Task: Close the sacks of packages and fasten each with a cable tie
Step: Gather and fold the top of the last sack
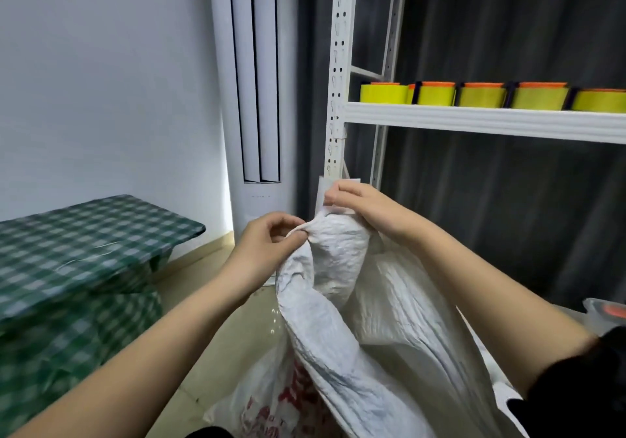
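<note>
We note the left hand (271, 239) with fingers curled, thumb and fingertips pinching a fold of the white woven sack (366, 319) at its gathered top. The right hand (352, 202) is also curled, gripping the sack's upper edge on the far side; something small and white shows at its fingertips, but we cannot tell what it is. The two hands sit near each other, the right one higher and farther away.

The sack lies centre to right in the scene, between both forearms. Its long axis runs roughly vertical, leaning a little: the mouth points up and away from us, bunched between the hands, while the body drops toward the near edge. Red print shows on its lower left side.

To the left is a counter (88, 234) under a green checked cloth. Behind the hands stands a white metal shelf (474, 117) carrying a row of yellow tape rolls (474, 97). A white upright air conditioner (257, 99) stands against the far wall.
</note>
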